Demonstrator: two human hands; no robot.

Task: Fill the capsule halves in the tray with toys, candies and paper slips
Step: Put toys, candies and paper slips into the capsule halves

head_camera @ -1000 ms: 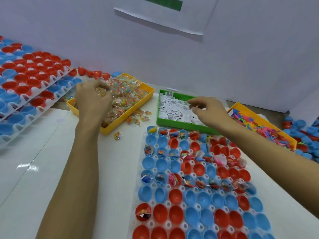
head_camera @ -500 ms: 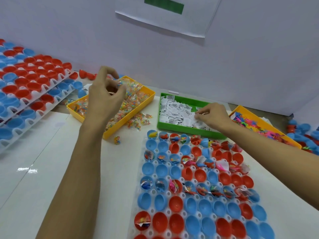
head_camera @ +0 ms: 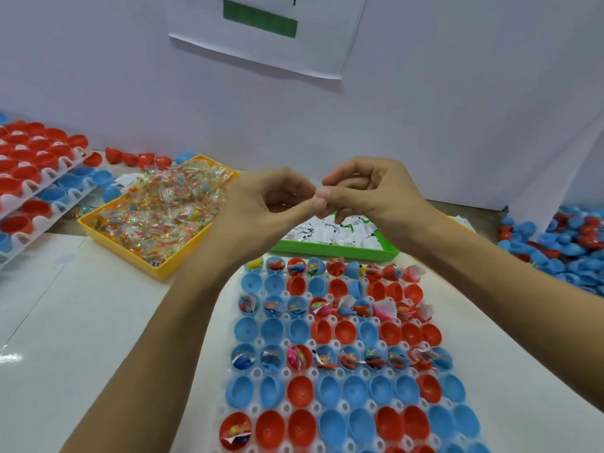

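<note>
Bare table [head_camera: 98, 322] lies open left of the capsule tray [head_camera: 287, 374]. The yellow candy bin [head_camera: 163, 269] and green slip tray [head_camera: 327, 248] crowd its far end

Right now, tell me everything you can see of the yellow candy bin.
The yellow candy bin is a shallow rectangular tray, plastic by its look, lying flat and turned at an angle on the white table, left of the capsule tray. Clear-wrapped multicoloured candies heap it full. Neither hand touches it.
</note>
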